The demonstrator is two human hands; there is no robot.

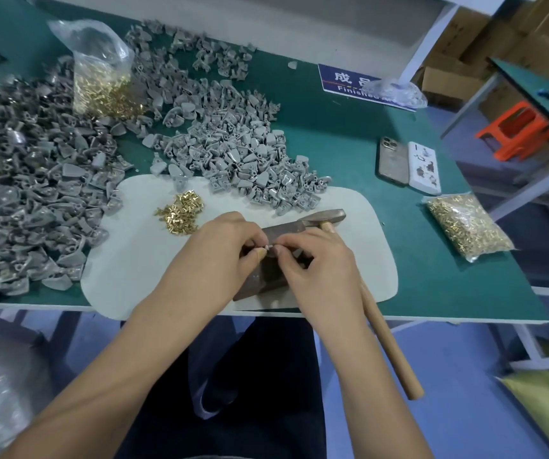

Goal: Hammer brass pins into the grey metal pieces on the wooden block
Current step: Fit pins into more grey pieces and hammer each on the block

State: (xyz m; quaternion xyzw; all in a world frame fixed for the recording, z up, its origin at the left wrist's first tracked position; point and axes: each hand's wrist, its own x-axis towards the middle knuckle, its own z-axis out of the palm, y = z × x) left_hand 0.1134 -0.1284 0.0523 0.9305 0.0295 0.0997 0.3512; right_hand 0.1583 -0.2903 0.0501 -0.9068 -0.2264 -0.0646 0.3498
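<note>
We find both hands pinching at 1 small part over the wooden block point(268, 276): left hand point(223, 250), right hand point(312, 260). The hammer point(327, 217) lies ungripped. Loose brass pins point(180, 212) and a large pile of grey pieces point(243, 154) remain, so we judge much work outstanding.

blue rectangular sign point(349, 81) on green table | Chinese characters "成品" (second one partly hidden) | white English line below: "Finished", rest covered
</note>
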